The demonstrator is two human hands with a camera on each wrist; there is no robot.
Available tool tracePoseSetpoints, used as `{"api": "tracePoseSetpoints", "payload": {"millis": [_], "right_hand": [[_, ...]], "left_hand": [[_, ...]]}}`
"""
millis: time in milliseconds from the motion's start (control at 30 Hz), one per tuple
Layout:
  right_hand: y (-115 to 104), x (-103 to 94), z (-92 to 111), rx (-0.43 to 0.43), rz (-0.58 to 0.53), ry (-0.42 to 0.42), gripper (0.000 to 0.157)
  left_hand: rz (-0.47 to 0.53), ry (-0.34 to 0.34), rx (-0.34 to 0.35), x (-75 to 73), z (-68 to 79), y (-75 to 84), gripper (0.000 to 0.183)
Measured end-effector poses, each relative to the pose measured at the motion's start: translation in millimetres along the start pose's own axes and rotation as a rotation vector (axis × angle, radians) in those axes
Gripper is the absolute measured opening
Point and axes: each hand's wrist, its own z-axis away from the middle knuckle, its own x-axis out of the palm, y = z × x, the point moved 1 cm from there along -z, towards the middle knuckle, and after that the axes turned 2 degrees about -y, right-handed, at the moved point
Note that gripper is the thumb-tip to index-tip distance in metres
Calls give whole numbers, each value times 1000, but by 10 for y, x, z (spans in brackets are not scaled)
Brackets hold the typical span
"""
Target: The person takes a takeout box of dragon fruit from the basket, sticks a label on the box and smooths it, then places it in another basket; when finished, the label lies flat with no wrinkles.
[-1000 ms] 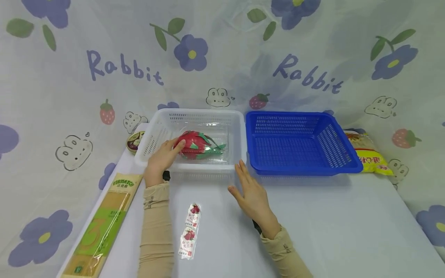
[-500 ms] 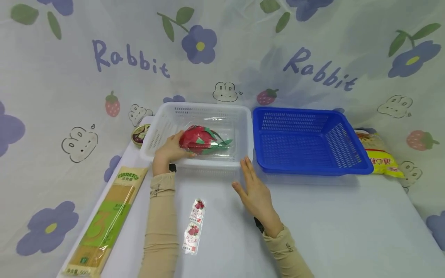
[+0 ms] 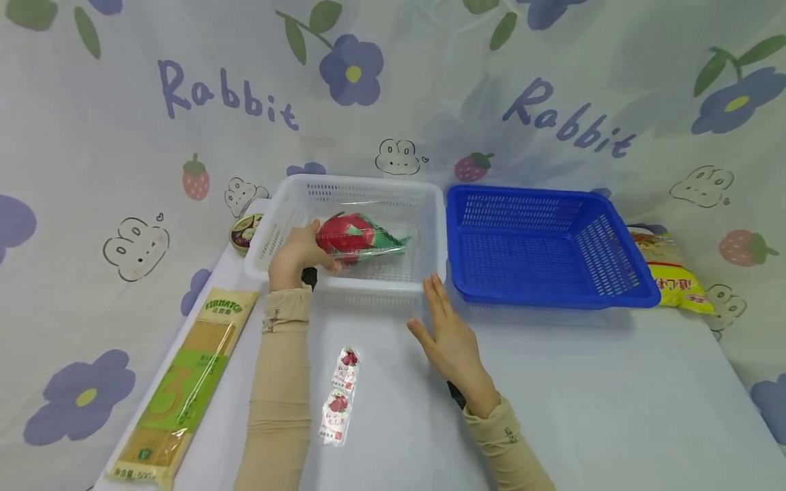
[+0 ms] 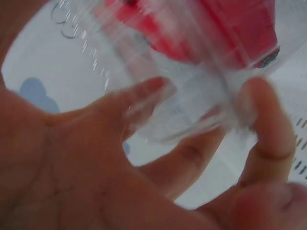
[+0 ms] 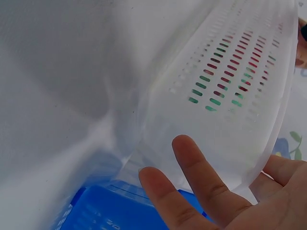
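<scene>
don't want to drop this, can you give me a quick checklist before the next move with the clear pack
1. Left hand gripping the clear pack: ok, fingers are curled around its left end.
2. Red and green fruit inside the pack: ok, seen through the plastic.
3. Pack closed all round: cannot tell.
4. Pack out of the white basket: not ok, it is within the walls.
5. Right hand holding the basket firmly: cannot tell, fingertips are at its near right corner.
6. Two fruit labels away from both hands: ok.

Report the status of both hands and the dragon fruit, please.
Left hand gripping clear container. Right hand at white basket. Dragon fruit inside container. Basket walls around both.
</scene>
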Motion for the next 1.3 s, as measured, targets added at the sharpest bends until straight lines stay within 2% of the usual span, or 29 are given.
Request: {"api": "tracePoseSetpoints", "payload": {"millis": [133, 233, 367, 467, 533, 733, 900, 1033, 1133, 1300], "right_hand": [[-24, 1, 0, -11, -20, -15, 73], [-41, 5, 1, -22, -25, -28, 73], [-53, 1, 2, -24, -9, -27, 73], [-54, -4, 10, -23, -3, -26, 73], [-54, -5, 17, -23, -5, -31, 73], [-59, 4, 19, -22, -17, -39, 73], [-56, 0, 3, -11, -18, -43, 72], [-37, -25, -10, 15, -46, -65, 70], [-19, -68, -19, 31, -95, -99, 68], [-25, -241, 13, 75, -263, -158, 64]], "left_hand": [[-74, 121, -46, -43, -34, 53, 102], [-66, 192, -44, -81, -61, 20, 96], [81, 219, -1, -129, -104, -63, 87], [228, 205, 36, -135, -145, -123, 80], [294, 197, 60, -127, -176, -158, 77], [373, 249, 120, -116, -222, -177, 73], [337, 331, 147, -90, -148, -101, 71], [332, 403, 210, -23, -62, -33, 68], [355, 466, 260, 37, -7, -12, 65], [405, 539, 341, 158, 127, 26, 60]]}}
